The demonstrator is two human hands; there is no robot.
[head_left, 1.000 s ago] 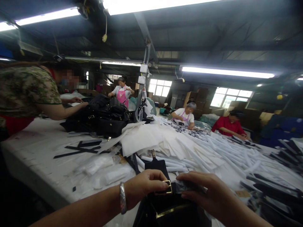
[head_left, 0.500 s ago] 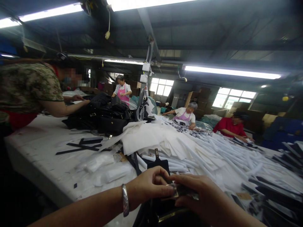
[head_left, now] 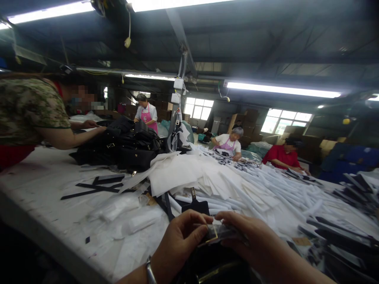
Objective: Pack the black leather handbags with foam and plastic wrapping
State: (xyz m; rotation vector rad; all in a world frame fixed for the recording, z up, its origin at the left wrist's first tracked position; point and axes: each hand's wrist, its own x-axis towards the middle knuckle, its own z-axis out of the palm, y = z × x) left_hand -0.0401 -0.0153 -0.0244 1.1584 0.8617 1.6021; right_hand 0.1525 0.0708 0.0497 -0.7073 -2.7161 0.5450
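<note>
At the bottom centre a black handbag (head_left: 211, 264) sits in front of me at the edge of the white table (head_left: 38, 185). My left hand (head_left: 177, 240) pinches its gold buckle (head_left: 211, 235) between thumb and fingers. My right hand (head_left: 251, 244) curls over the top of the bag, fingers pressed on a crinkled clear wrapper (head_left: 225, 232) around the buckle. A black leather tab (head_left: 195, 205) with a small metal clasp lies just beyond my hands.
A heap of white cloth pieces (head_left: 189, 173) and white rolled strips (head_left: 281, 197) covers the table. A pile of black bags (head_left: 124, 144) lies at the left, handled by a person in a patterned top (head_left: 29, 114). Black straps (head_left: 94, 185) lie flat. Three other people work farther back.
My hands have closed in on the buckle and the wrapper now covers it. The view has shifted a little, so my left forearm shows less.
</note>
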